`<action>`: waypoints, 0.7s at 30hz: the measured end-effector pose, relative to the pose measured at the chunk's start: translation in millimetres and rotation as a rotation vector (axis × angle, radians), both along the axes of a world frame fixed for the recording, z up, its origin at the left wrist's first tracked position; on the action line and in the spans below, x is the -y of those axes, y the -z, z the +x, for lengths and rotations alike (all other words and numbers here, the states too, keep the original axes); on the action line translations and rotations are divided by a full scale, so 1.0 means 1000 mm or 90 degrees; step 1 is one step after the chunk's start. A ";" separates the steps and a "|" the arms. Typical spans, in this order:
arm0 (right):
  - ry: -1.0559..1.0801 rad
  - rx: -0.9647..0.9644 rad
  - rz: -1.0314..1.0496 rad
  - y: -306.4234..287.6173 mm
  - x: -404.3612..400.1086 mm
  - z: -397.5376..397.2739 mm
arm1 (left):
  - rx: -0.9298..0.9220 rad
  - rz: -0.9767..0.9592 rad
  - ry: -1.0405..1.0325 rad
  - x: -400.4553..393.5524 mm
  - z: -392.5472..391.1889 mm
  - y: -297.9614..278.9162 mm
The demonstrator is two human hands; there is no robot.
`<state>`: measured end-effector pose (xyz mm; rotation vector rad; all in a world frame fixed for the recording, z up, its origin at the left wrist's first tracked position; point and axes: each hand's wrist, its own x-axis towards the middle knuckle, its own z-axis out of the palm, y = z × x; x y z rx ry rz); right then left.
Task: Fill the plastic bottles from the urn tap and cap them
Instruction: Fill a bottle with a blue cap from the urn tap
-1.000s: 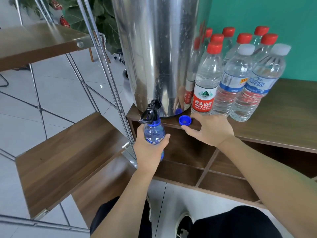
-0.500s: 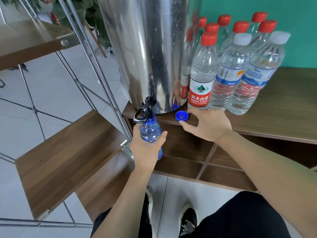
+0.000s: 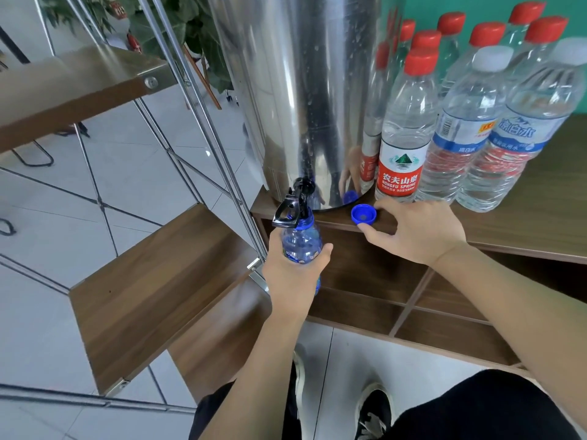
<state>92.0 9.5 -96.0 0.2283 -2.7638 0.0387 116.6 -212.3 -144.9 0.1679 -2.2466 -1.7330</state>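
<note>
My left hand (image 3: 293, 273) grips a small blue plastic bottle (image 3: 301, 241) upright, its open mouth right under the black tap (image 3: 293, 204) of the steel urn (image 3: 305, 90). The bottle's blue cap (image 3: 363, 214) lies upside down on the wooden counter (image 3: 524, 223) beside the urn's base. My right hand (image 3: 413, 230) rests on the counter edge just right of the cap, thumb and forefinger on either side of it without clearly pinching it.
Several capped clear bottles stand right of the urn, red-capped ones (image 3: 405, 128) and white-capped ones (image 3: 467, 134). Open cubbies (image 3: 444, 296) lie under the counter. A metal-framed rack with wooden shelves (image 3: 158, 281) stands close on the left.
The camera has shifted slightly. My left hand keeps the blue bottle under the tap, and my right hand stays beside the cap.
</note>
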 end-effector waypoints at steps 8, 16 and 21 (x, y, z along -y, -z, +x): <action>0.006 0.023 0.004 0.006 0.008 0.000 | -0.013 0.001 -0.007 0.010 -0.001 0.008; 0.010 0.029 0.003 0.001 0.007 -0.001 | -0.022 0.030 -0.004 0.005 -0.004 0.010; 0.013 0.022 0.005 0.002 0.006 -0.002 | -0.024 0.052 0.015 0.003 -0.007 0.011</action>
